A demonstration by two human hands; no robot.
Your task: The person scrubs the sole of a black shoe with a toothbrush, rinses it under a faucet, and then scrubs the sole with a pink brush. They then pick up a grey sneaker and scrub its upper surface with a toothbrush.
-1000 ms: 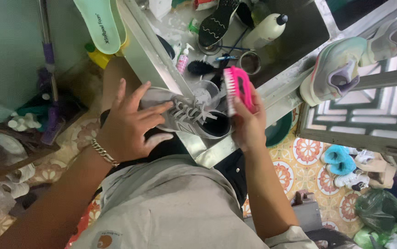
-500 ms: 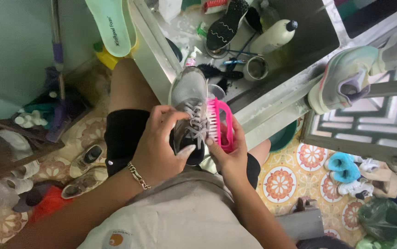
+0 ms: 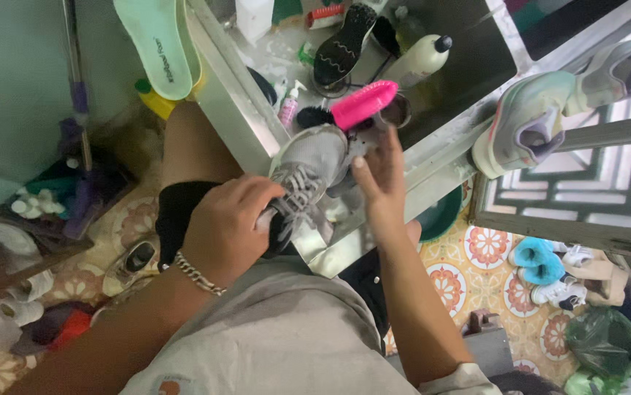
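Steel sink rim [image 3: 236, 95] — left hand [image 3: 229, 228] grips grey sneaker [image 3: 308, 164].

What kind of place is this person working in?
Probably a small shoe-cleaning spot. The left hand holds a grey sneaker at a metal wash basin, the right hand holds a pink scrub brush, and a pale sneaker sits on the ledge.

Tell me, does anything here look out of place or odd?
Two things stand out. A pale sneaker hangs over the edge of the metal sink, partly unsupported. A green insole leans over the far corner. Otherwise the left hand grips a grey shoe while the right hand holds a pink brush.
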